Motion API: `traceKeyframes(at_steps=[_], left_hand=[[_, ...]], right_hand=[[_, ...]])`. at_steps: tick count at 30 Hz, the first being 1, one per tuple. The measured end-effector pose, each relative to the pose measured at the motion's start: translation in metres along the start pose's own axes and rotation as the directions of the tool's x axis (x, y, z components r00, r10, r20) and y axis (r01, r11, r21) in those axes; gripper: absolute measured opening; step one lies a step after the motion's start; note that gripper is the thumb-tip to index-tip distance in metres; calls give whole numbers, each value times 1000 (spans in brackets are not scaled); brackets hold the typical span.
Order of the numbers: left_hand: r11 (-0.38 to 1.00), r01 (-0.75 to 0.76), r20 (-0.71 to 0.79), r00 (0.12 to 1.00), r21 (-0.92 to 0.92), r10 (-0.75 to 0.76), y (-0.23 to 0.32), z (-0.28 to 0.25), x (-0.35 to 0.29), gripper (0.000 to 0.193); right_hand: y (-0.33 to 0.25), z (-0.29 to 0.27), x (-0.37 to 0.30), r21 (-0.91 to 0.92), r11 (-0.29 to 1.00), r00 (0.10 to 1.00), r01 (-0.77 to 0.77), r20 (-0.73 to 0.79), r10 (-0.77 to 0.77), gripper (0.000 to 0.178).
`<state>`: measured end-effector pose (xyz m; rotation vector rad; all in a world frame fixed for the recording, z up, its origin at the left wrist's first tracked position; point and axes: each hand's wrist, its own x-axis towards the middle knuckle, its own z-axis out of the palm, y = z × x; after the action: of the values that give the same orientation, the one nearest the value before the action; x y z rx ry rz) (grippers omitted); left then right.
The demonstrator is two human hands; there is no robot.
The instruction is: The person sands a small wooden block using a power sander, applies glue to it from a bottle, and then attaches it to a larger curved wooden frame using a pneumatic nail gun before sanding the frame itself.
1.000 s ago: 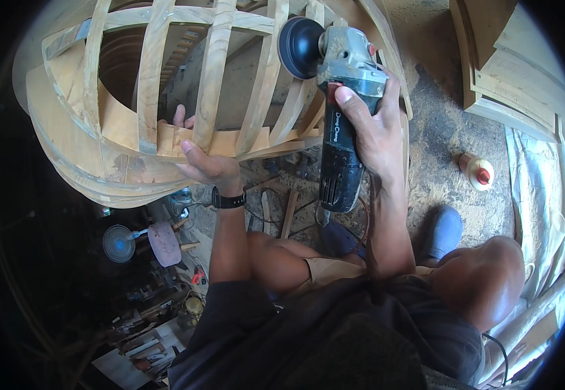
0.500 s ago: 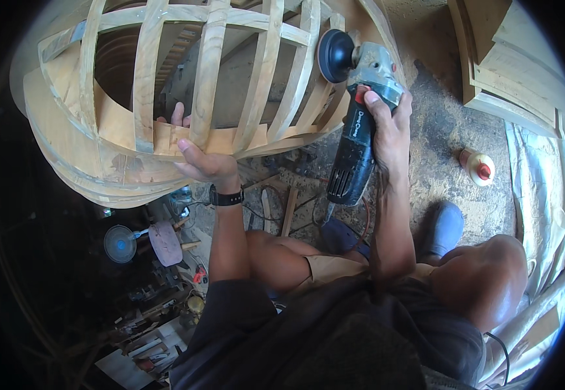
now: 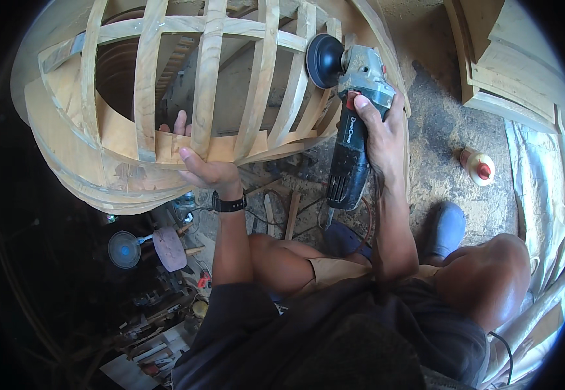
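Grinder (image 3: pixel 354 123) now lower, within right-hand fingers (image 3: pixel 368 114)

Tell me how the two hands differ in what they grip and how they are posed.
The left hand clamps the rim of the slatted wooden frame, fingers hooked inside it; the right hand wraps the dark body of the angle grinder. The left wears a black wristwatch; the right wrist is bare. Both keep a closed grip.
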<state>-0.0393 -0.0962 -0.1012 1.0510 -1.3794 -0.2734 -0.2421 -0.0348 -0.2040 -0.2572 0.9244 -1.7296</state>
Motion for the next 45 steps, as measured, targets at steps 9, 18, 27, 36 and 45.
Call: traceKeyframes(at_steps=[9, 18, 27, 36, 45], left_hand=[[1000, -19, 32, 999, -2, 19, -7, -11, 3, 79], [997, 50, -44, 998, 57, -47, 6, 3, -3, 74], [999, 35, -42, 999, 31, -34, -1, -4, -2, 72], [998, 48, -50, 998, 42, -46, 0, -3, -2, 73], [998, 24, -38, 999, 50, -22, -1, -3, -2, 73]], right_hand=[[-22, 27, -8, -61, 994, 993, 88, 85, -82, 67], [-20, 24, -4, -64, 994, 994, 89, 67, -85, 66], [-22, 29, -8, -82, 991, 991, 107, 88, -100, 67], [-34, 29, -4, -30, 994, 988, 101, 119, -96, 61], [-26, 25, 0, -29, 999, 996, 42, 83, -40, 66]])
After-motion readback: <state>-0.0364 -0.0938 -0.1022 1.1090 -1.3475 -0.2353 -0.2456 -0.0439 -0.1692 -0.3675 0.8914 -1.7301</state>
